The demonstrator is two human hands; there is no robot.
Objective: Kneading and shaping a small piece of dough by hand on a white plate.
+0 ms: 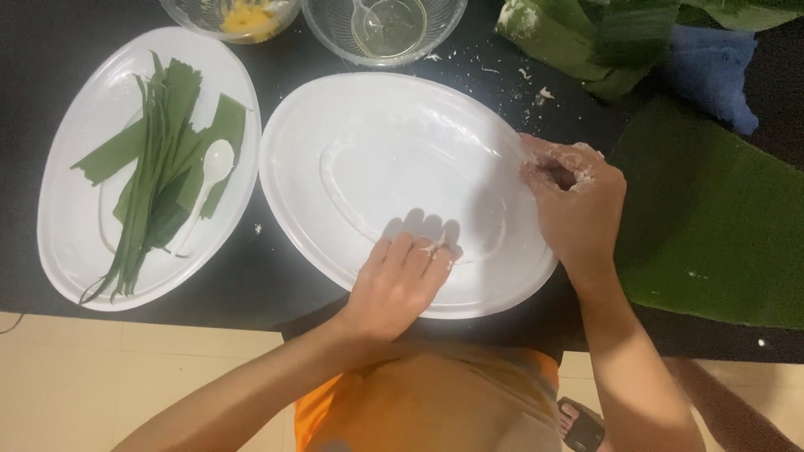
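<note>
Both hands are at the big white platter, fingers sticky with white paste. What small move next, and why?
Probably keep the left hand sweeping its fingertips across the large oval platter, gathering the thin white smear toward the right hand. That hand is closed on a small lump of white paste at the platter's right rim, and residue still coats the platter's centre.

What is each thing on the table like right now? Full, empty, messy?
Middle white plate: smeared with white paste, nothing on it.
Left white plate: holds green leaf strips and a white spoon.
Left glass bowl: yellow filling inside.
Right glass bowl: nearly empty.
Left hand: fingertips on middle plate.
Right hand: curled, pasty, at plate rim.
Big leaf: lying flat.
</note>
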